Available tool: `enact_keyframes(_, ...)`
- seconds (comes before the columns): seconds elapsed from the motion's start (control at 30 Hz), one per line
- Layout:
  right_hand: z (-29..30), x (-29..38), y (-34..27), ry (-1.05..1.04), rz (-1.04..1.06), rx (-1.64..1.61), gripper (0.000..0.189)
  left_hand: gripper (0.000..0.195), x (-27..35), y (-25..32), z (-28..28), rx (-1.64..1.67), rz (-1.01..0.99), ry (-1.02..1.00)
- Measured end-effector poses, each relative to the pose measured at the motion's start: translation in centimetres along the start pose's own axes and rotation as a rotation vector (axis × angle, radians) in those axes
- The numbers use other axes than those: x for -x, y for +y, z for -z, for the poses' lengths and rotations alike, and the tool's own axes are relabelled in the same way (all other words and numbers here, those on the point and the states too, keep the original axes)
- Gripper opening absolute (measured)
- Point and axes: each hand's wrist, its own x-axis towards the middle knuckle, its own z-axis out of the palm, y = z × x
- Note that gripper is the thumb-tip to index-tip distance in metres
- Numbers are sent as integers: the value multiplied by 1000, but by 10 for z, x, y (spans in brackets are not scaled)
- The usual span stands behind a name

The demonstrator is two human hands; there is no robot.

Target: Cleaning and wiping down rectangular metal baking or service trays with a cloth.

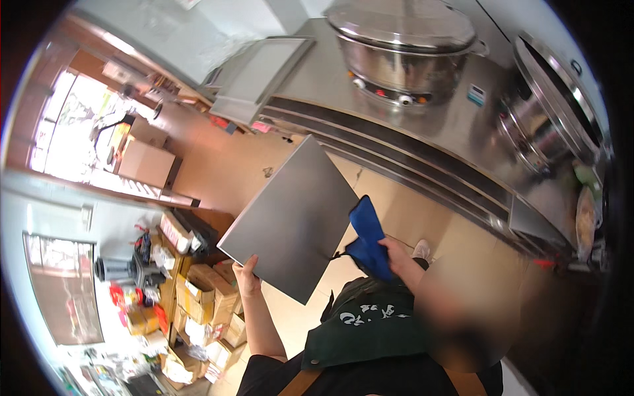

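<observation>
My left hand [248, 277] grips the lower left edge of a flat, square grey metal panel [297, 218], with the thumb over its face. The panel hangs tilted in front of me, above the tiled floor. A blue cloth [369, 232] with dark edging is held in my right hand [396, 255], bunched near the panel's right edge. Whether the cloth touches the panel I cannot tell. Below my hands is the dark green apron [366, 341] I wear, which bears white writing.
A large lidded steel pot [401, 59] with control knobs stands on the stainless steel counter [307, 74]. Beside it are a small digital device [476, 94] and another steel pot [540, 114]. Flat trays [257, 74] lie at the counter's left end. Cardboard boxes [198, 297] and a blender [116, 270] are at left.
</observation>
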Motion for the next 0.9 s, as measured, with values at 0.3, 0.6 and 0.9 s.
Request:
enact_keyframes(0.3,-214,-34,51,-422,919,1157,58,21,22,40,-26,-60,-197,80)
enact_keyframes(0.6,-266,-106,-114,-342,268,200,38,33,-45,109,-45,-1076,-859,-720)
enact_keyframes(0.9,-326,-213,-143,-97,406,215,26,38,-173,132,-31,-1566,-1110,-132)
